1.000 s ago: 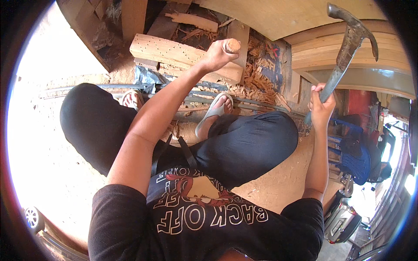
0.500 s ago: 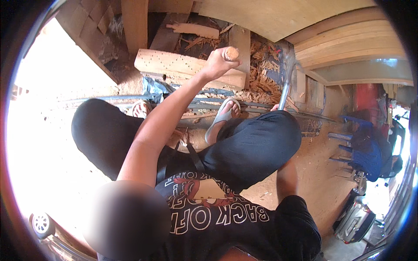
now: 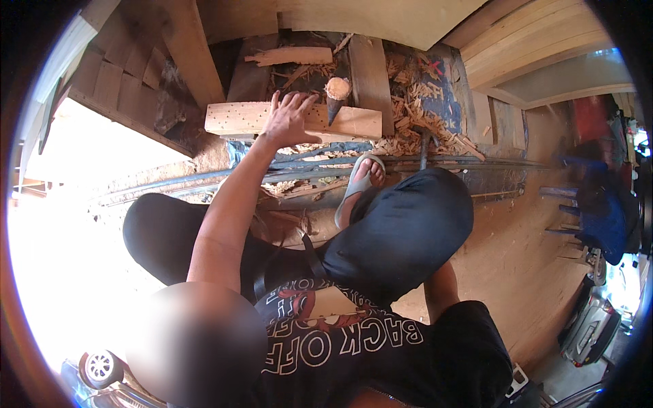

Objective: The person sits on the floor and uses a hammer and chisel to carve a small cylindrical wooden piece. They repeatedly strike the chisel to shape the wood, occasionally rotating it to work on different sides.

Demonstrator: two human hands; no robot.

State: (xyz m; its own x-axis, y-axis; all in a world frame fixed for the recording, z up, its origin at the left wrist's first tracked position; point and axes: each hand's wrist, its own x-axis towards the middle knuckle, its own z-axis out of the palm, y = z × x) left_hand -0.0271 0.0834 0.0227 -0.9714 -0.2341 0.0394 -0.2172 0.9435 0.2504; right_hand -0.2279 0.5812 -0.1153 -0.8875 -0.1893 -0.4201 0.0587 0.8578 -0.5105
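My left hand [image 3: 284,124] lies with fingers spread on a pale wooden block [image 3: 231,120] dotted with small holes. Just right of it, a tapered dark spike with a battered pale wooden top [image 3: 338,92] stands on the block, free of my fingers. My right forearm [image 3: 439,285] runs under my bent right knee, and that hand is hidden behind the leg. A grey metal shaft [image 3: 424,153], probably the hammer's, shows just beyond the knee; its head is not clear.
Wood chips and splinters [image 3: 408,109] lie around the block. Plywood [image 3: 340,20] and stacked planks [image 3: 530,47] edge the back and right. Long dark rods [image 3: 490,163] cross near my sandalled foot. A blue chair [image 3: 598,217] and vehicles stand at the far right and lower left.
My left hand let go of the wooden-topped spike, moved left and opened on the block. My right hand dropped with the long hammer from raised at the right to behind my knee.
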